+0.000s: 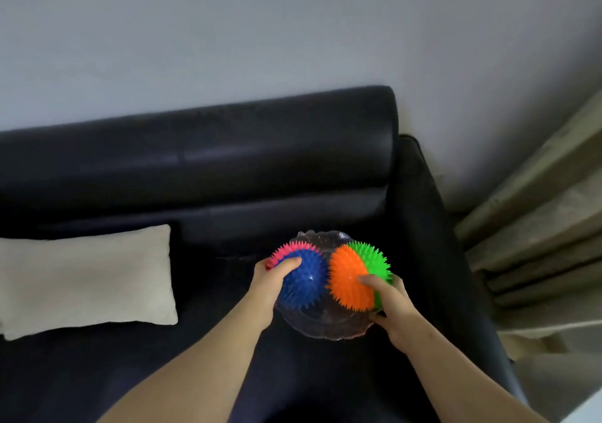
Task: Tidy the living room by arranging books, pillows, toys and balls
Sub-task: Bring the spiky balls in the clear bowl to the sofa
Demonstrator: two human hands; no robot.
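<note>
Readable text: none in this view.
Blue-and-pink ball (306,281), centre: plain spikes, no lettering.
Orange-and-green ball (350,276), centre: no lettering.
Clear bowl (325,331), centre: no mark legible.
Pillow (88,279), left: blank fabric.
Sofa (228,149), middle: no tag visible.

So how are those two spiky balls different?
The blue and pink ball sits left, the orange and green ball right. The left hand grips the blue and pink ball; the right hand grips the orange and green ball. Both are round, spiky, similar in size, and in the clear bowl.
</note>
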